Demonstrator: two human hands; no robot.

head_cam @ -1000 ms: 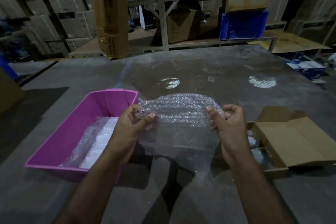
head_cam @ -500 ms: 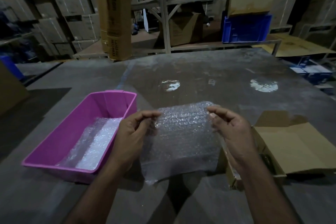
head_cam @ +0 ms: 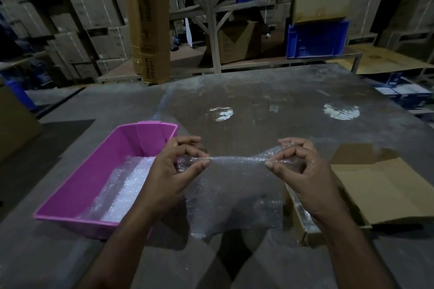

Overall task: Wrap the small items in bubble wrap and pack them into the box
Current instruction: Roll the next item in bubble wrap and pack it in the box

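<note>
Working over the wide grey worktable, we are standing between the long pink plastic bin on our left, lined with spare bubble wrap, and the open brown cardboard box on our right. We are holding the clear bubble-wrap sheet above the table, between the two, its top edge now pulled taut where half a second ago it was standing upright and slack. Our left hand and right hand are each pinching an upper corner, thumb against fingertips. No small item is showing yet, so wrapping is probably only beginning.
</note>
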